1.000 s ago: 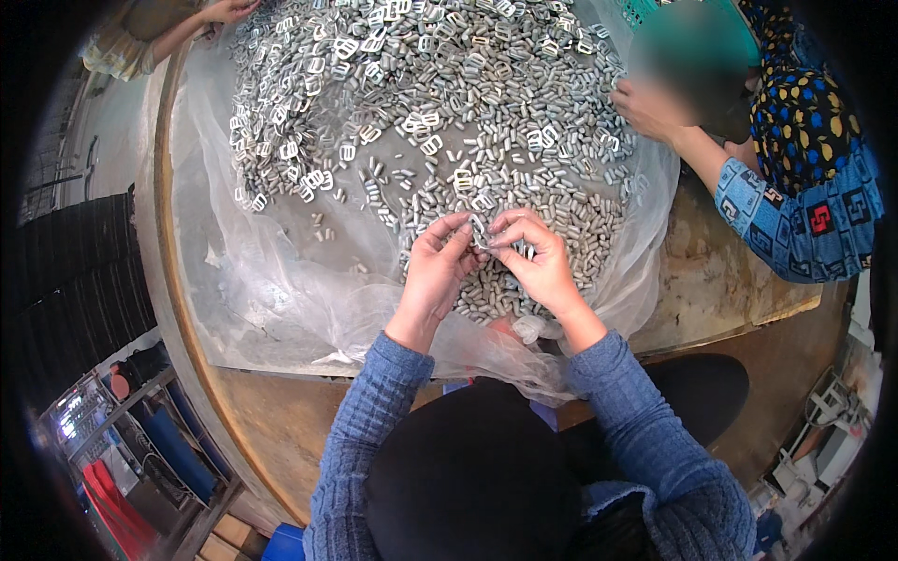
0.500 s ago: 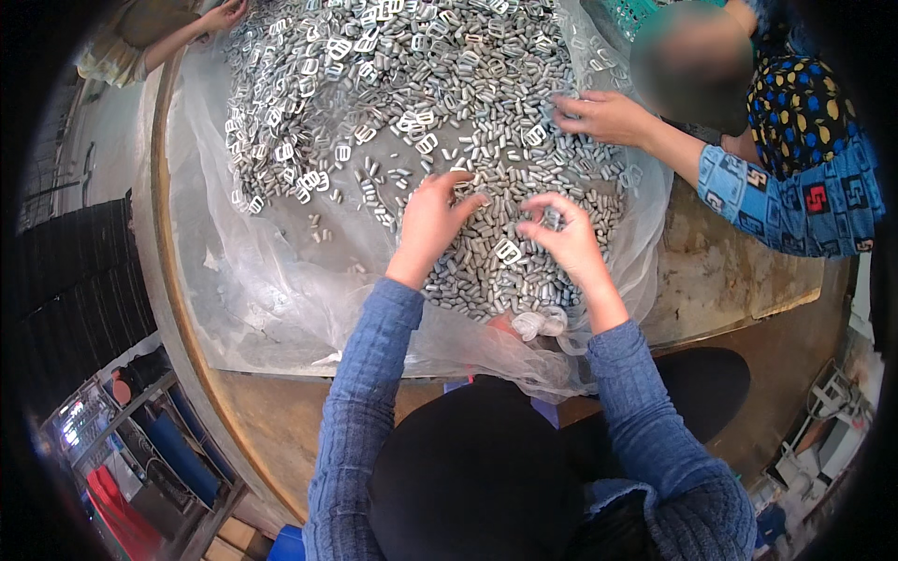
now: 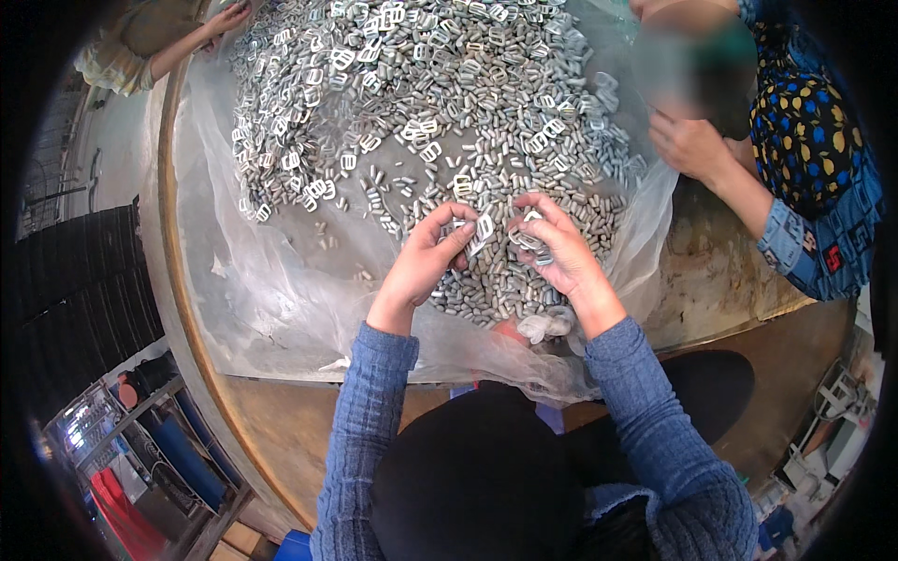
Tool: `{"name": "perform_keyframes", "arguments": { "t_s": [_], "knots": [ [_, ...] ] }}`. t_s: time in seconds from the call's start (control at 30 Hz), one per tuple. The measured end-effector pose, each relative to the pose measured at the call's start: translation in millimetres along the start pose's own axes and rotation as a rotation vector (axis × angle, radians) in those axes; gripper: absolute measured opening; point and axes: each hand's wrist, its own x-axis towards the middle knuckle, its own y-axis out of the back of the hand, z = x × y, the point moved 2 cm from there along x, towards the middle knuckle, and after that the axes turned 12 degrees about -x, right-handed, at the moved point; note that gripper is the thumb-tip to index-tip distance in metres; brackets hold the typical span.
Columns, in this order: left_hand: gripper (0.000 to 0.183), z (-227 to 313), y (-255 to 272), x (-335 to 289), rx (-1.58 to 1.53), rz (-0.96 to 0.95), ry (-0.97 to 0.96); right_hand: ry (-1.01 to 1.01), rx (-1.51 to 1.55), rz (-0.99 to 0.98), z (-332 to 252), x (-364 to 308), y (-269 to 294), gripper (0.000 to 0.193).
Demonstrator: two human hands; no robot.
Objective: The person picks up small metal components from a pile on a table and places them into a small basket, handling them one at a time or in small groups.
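Observation:
A wide heap of small grey metal pellets [image 3: 505, 187] is spread on the table, with flat metal buckles mixed in. Over its near part, my left hand [image 3: 426, 257] pinches a slide buckle [image 3: 484, 227] between thumb and fingertips. Just across from it, my right hand [image 3: 566, 248] is closed around metal buckles [image 3: 530, 240]; how many is hidden by the fingers. The two hands are close together but apart. A loose buckle [image 3: 462, 185] lies on the pellets just beyond my left hand.
Thin clear plastic sheeting [image 3: 281, 290] covers the table and bunches along its near edge. At the right a co-worker's hand [image 3: 690, 145] hovers by the sheet's edge; another person's hand [image 3: 227, 17] is at the far left. A shelf [image 3: 150, 449] stands at lower left.
My left hand has come slightly nearer and now grips a buckle. My right hand has closed on buckles. The co-worker's hand at the right has drawn back from the heap.

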Motion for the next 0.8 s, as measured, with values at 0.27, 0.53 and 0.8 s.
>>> {"name": "perform_keyframes", "arguments": {
  "t_s": [0.27,0.53,0.8],
  "knots": [
    [0.021,11.0,-17.2,-5.3,0.654,0.034,-0.276,-0.007,-0.255,-0.086,7.3,-0.1,3.3,0.02],
    [0.036,-1.4,-22.2,-14.6,0.584,0.166,-0.407,0.525,-0.742,0.285,-2.6,-8.0,-10.3,0.011],
    [0.039,26.8,-26.7,-12.5,0.805,-0.042,-0.209,0.628,-0.821,0.235,-0.8,-19.1,-15.8,0.009]
  ]
}}
